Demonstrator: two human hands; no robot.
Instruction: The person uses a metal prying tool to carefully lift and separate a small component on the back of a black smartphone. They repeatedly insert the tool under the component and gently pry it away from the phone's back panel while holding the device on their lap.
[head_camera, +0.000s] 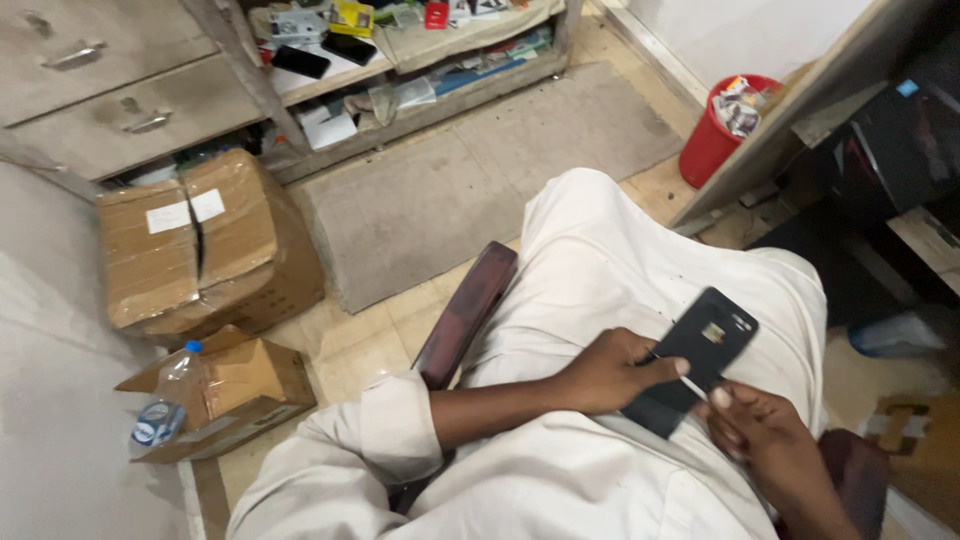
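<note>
I sit on a dark red chair (465, 312) in white clothes. My left hand (612, 372) grips a black phone (697, 352) over my lap, its back panel facing up with a small square opening near the top. My right hand (765, 435) touches the phone's lower right edge, pinching a thin pale tool (693, 386) against it. Whether the tool sits under the panel is hard to tell.
A taped cardboard box (200, 245) stands on the floor at left, with an open smaller box (235, 385) holding a plastic bottle (165, 400). A grey mat (470, 180), a red bin (718, 135) with rubbish, drawers (110, 95) and cluttered low shelves (400, 50) lie ahead.
</note>
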